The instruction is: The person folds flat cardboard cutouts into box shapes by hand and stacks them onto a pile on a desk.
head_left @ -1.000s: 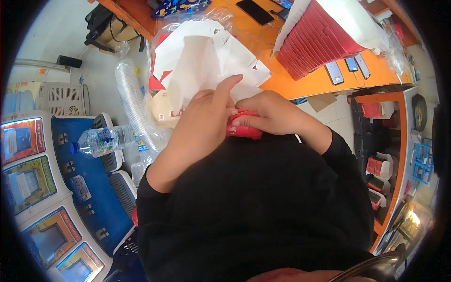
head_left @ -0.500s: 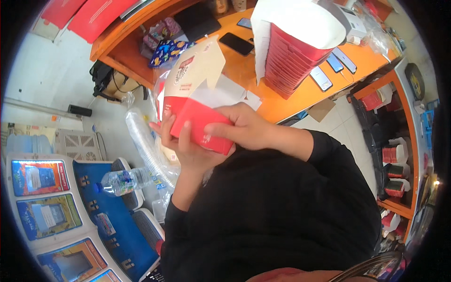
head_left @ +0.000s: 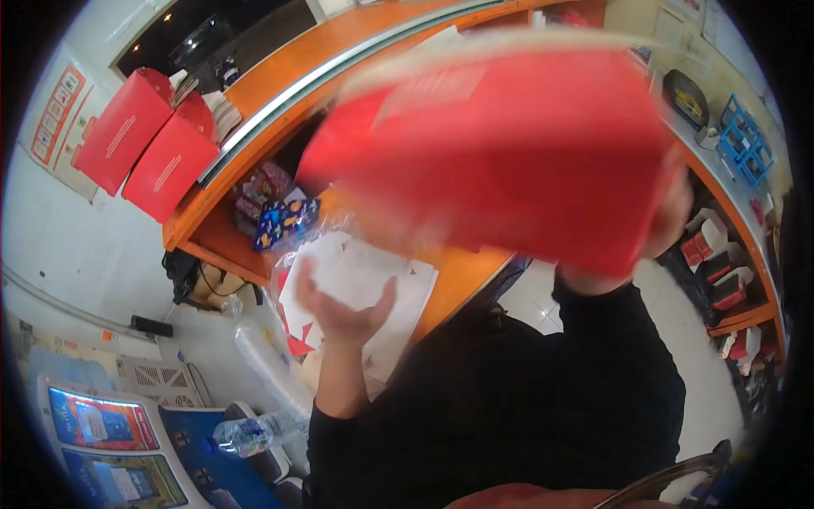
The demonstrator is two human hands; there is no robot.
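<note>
A large red cardboard box [head_left: 509, 161], smeared by motion, is raised close before me and fills the upper middle. Whether it is a single box or several nested ones, I cannot tell. My right hand [head_left: 674, 208] grips it at its right end, most of the fingers hidden behind it. Lower and to the left, my left hand [head_left: 346, 312] is open and empty, palm up with fingers apart. Just beyond that hand lie flat white cardboard blanks [head_left: 365, 267] with red edges, on clear plastic at the orange table's [head_left: 462, 280] left end.
Two red boxes [head_left: 127, 140] stand on the shelf at far left. A patterned blue pouch [head_left: 287, 222] sits under it. Stacked clear cups [head_left: 270, 365] and a water bottle [head_left: 246, 437] are at lower left. At right, an orange shelf unit [head_left: 746, 327] holds folded boxes.
The box that both hands were folding has left my left hand, which is now open. My right hand has swung up and right with a red box. My view has turned, showing more of the shelf.
</note>
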